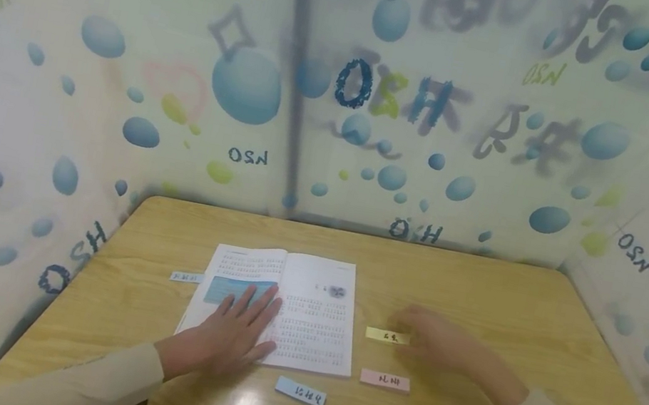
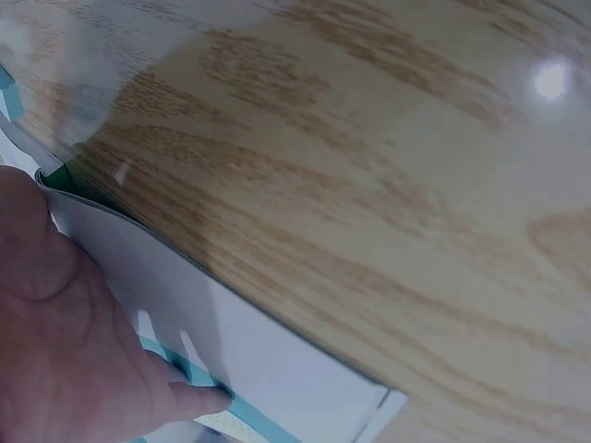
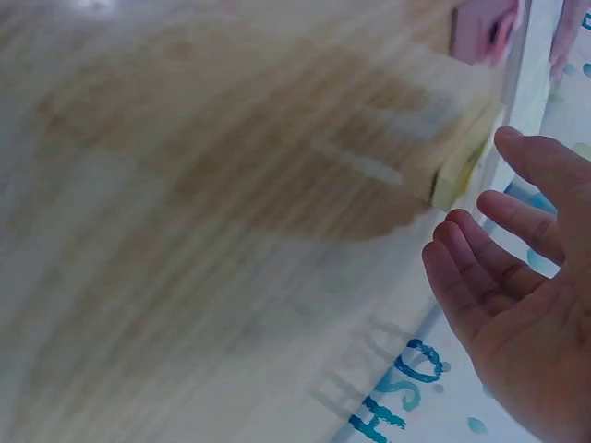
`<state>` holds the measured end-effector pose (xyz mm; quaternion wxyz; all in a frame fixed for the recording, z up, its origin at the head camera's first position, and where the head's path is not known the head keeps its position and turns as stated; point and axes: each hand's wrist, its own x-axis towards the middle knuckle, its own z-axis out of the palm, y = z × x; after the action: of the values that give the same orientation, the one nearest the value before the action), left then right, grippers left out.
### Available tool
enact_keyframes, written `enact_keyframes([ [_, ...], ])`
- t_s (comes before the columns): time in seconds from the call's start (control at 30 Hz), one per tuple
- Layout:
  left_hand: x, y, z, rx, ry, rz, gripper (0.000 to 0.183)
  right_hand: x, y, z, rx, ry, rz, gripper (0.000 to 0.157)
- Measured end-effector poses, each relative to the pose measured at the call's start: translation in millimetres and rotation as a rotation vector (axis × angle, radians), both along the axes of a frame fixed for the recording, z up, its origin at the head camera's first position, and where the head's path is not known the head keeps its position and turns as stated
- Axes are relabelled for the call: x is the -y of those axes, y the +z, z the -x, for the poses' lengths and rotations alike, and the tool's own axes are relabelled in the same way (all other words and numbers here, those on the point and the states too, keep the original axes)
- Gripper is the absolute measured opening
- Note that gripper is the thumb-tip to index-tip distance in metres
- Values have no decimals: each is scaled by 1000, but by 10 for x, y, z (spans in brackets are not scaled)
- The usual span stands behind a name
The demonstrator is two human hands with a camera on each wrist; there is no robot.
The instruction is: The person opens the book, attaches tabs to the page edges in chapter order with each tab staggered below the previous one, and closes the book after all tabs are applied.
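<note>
An open book (image 1: 309, 344) lies on the table, with print on both pages and a blue picture on the left one. My left hand (image 1: 233, 328) rests on its left page, fingers spread; the left wrist view shows the palm (image 2: 74, 341) over the paper. Beside the right page is a yellow sticky-note pad (image 1: 379, 334) with dark handwriting. My right hand (image 1: 437, 342) is at the pad's right end, fingers loosely bent. In the right wrist view, thumb and fingers hover around the end of the yellow pad (image 3: 462, 161); whether they touch it I cannot tell.
A pink sticky-note pad (image 1: 384, 381) lies nearer me than the yellow one. Below the book is a blue pad (image 1: 300, 393), and a light blue strip (image 1: 185, 277) juts from the book's left edge. Patterned walls (image 1: 357, 165) enclose the wooden table (image 1: 479, 288).
</note>
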<state>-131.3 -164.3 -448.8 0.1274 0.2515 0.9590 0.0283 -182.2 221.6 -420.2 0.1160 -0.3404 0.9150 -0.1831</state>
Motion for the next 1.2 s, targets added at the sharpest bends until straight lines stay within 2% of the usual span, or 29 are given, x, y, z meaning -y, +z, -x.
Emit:
enact_keyframes([
  [0.1, 1, -4, -6, -1, -1, -10, 76, 2, -63, -28, -21, -9, -2, 34],
  [0.3, -18, -3, -44, 2, -9, -38, 76, 28, -193, -51, -69, -21, 32, 16],
  [0.43, -29, -16, -47, -4, -9, -40, 75, 24, -247, -60, -103, -12, 52, 15],
  [0.7, -22, -11, -39, -17, -22, -55, 75, 23, -232, -52, -98, -22, 73, 15],
  [0.93, 33, -78, -17, -43, -35, -81, 78, 55, -229, -14, -105, -10, 79, 14],
  [1.2, 37, -97, 20, -20, -16, -96, 77, 42, -244, 29, -76, -5, 85, 15],
])
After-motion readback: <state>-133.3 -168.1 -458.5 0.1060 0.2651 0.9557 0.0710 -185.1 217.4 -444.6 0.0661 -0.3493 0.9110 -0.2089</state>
